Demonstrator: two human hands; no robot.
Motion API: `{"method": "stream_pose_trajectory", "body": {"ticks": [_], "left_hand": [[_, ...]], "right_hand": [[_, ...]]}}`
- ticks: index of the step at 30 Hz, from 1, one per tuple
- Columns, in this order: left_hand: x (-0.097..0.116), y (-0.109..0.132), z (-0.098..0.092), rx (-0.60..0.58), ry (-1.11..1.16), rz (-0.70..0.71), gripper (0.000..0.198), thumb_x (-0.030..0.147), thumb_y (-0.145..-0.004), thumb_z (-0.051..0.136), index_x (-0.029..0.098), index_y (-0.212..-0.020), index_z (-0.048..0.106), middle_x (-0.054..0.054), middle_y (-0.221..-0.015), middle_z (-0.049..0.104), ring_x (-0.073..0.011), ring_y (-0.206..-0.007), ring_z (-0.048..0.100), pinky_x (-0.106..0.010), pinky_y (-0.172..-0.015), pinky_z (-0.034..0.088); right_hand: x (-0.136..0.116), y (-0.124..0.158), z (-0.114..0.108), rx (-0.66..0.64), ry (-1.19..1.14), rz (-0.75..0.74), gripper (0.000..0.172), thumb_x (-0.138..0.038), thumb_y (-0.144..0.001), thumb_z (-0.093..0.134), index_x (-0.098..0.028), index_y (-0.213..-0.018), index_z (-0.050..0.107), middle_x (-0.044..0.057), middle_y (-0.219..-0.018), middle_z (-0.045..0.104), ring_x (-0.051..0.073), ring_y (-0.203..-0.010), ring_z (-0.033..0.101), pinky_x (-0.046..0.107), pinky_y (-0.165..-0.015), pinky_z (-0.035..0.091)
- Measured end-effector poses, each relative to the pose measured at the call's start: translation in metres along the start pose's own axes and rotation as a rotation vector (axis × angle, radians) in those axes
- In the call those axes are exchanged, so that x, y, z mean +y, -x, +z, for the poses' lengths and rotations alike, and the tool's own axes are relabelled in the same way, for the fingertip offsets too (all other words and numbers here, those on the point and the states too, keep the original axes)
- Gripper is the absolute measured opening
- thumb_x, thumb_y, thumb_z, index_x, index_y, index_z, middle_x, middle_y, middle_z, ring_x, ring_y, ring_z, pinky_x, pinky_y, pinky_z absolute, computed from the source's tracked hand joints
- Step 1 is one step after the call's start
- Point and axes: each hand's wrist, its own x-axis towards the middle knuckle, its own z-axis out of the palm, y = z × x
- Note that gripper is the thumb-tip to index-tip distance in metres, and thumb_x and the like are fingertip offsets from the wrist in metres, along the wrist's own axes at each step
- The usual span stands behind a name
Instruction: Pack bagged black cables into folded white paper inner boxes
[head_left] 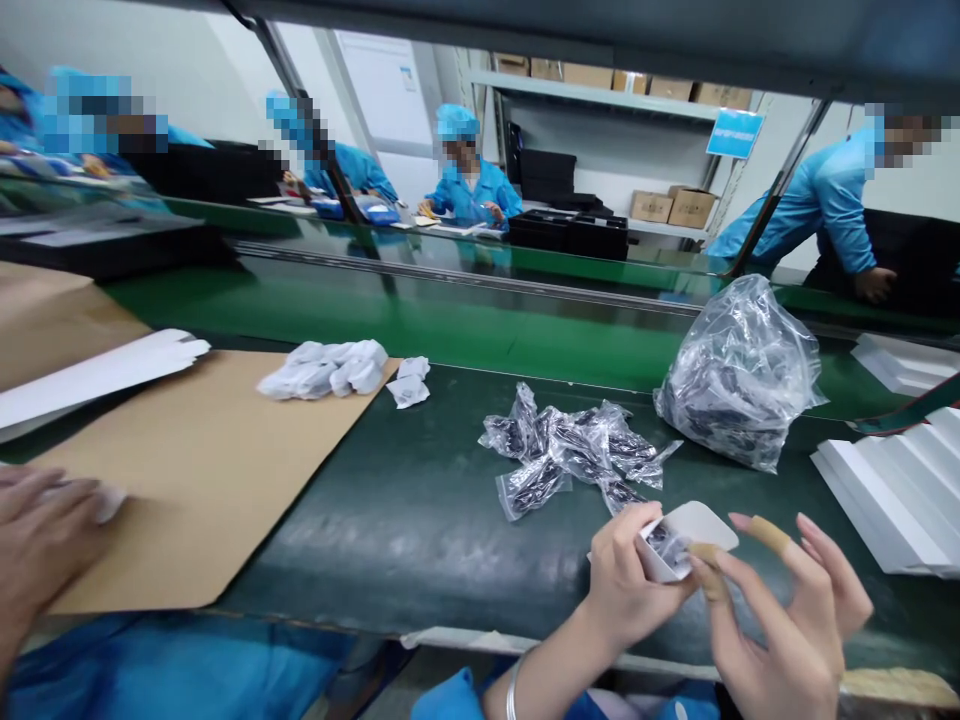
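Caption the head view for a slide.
The wearer's left hand holds an open white box, right hand at its mouth, clear bags beyond.

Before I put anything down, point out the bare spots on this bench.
The dark green mat is bare between the brown cardboard and the bagged parts; the cardboard is bare between the white bundles and the co-worker's hand. Right side crowded: bagged parts, big clear bag, white cartons, left hand and right hand at the small box.
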Motion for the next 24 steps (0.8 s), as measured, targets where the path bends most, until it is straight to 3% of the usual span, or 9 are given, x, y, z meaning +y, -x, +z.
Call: {"method": "stream_pose_trajectory", "body": {"ticks": [4, 7, 9, 11, 14, 16, 18, 21, 24], "left_hand": [[0.007, -0.002, 0.003, -0.056, 0.069, 0.111, 0.04, 0.028, -0.091, 0.053, 0.018, -0.128, 0.04, -0.007, -0.088, 0.068, -0.018, -0.067, 0.068, -0.03, -0.058, 0.059], [0.007, -0.002, 0.004, -0.063, 0.096, 0.116, 0.033, 0.028, -0.096, 0.043, 0.017, -0.128, 0.039, -0.009, -0.088, 0.068, -0.0174, -0.063, 0.065, -0.029, -0.054, 0.056], [0.006, -0.001, 0.005, -0.08, 0.098, 0.076, 0.035, 0.033, -0.095, 0.048, 0.017, -0.124, 0.04, -0.01, -0.089, 0.067, -0.0182, -0.064, 0.065, -0.031, -0.054, 0.056], [0.005, -0.001, 0.005, -0.104, 0.102, 0.025, 0.038, 0.037, -0.091, 0.056, 0.018, -0.12, 0.041, -0.009, -0.09, 0.067, -0.019, -0.067, 0.066, -0.032, -0.058, 0.057], [0.004, 0.0, 0.003, -0.129, 0.098, -0.013, 0.04, 0.035, -0.089, 0.059, 0.018, -0.121, 0.041, -0.011, -0.096, 0.067, -0.0215, -0.078, 0.068, -0.036, -0.066, 0.059], [0.004, 0.0, 0.002, -0.135, 0.093, -0.001, 0.043, 0.036, -0.091, 0.057, 0.018, -0.125, 0.04, -0.013, -0.1, 0.067, -0.0227, -0.082, 0.068, -0.038, -0.07, 0.059], [0.003, 0.001, 0.001, -0.137, 0.093, 0.014, 0.044, 0.038, -0.093, 0.055, 0.018, -0.128, 0.038, -0.014, -0.102, 0.067, -0.0225, -0.082, 0.068, -0.038, -0.069, 0.059], [0.001, 0.004, 0.002, -0.125, 0.11, 0.017, 0.043, 0.038, -0.094, 0.051, 0.018, -0.13, 0.038, -0.015, -0.104, 0.066, -0.0221, -0.082, 0.067, -0.039, -0.067, 0.059], [-0.001, 0.007, 0.002, -0.11, 0.155, -0.036, 0.04, 0.038, -0.095, 0.05, 0.018, -0.127, 0.039, -0.014, -0.103, 0.066, -0.0225, -0.084, 0.068, -0.04, -0.07, 0.059]], "right_hand": [[-0.007, -0.009, -0.004, -0.172, -0.049, -0.019, 0.007, -0.018, -0.086, 0.06, -0.022, -0.087, 0.065, 0.007, -0.13, 0.058, 0.035, -0.137, 0.035, 0.05, -0.102, 0.03], [-0.011, -0.004, -0.004, -0.27, -0.099, -0.059, 0.014, -0.02, -0.088, 0.054, -0.023, -0.094, 0.067, 0.004, -0.138, 0.055, 0.035, -0.139, 0.034, 0.051, -0.106, 0.027], [-0.01, 0.001, -0.007, -0.152, -0.175, 0.03, 0.023, -0.015, -0.087, 0.056, -0.024, -0.105, 0.067, 0.005, -0.136, 0.057, 0.033, -0.134, 0.042, 0.048, -0.103, 0.035], [-0.004, 0.005, -0.012, 0.016, -0.264, 0.223, 0.037, -0.012, -0.087, 0.054, -0.024, -0.121, 0.063, 0.006, -0.131, 0.06, 0.027, -0.121, 0.057, 0.039, -0.092, 0.048], [0.005, 0.001, -0.018, -0.065, -0.387, 0.403, 0.033, -0.017, -0.093, 0.051, -0.024, -0.123, 0.064, 0.003, -0.116, 0.069, 0.018, -0.095, 0.07, 0.026, -0.075, 0.056], [0.006, -0.005, -0.017, -0.197, -0.456, 0.351, 0.02, -0.022, -0.093, 0.056, -0.024, -0.105, 0.072, 0.001, -0.104, 0.073, 0.015, -0.085, 0.072, 0.019, -0.071, 0.056], [0.001, -0.011, -0.014, -0.17, -0.471, 0.291, 0.013, -0.023, -0.09, 0.06, -0.022, -0.094, 0.073, 0.002, -0.096, 0.072, 0.013, -0.079, 0.071, 0.016, -0.069, 0.056], [-0.011, -0.015, -0.009, -0.124, -0.422, 0.242, 0.012, -0.018, -0.089, 0.061, -0.018, -0.095, 0.071, 0.007, -0.095, 0.069, 0.012, -0.079, 0.069, 0.017, -0.069, 0.056], [-0.017, -0.011, -0.008, -0.17, -0.363, 0.16, 0.017, -0.013, -0.087, 0.061, -0.017, -0.101, 0.069, 0.009, -0.1, 0.066, 0.014, -0.086, 0.067, 0.019, -0.069, 0.056]]}}
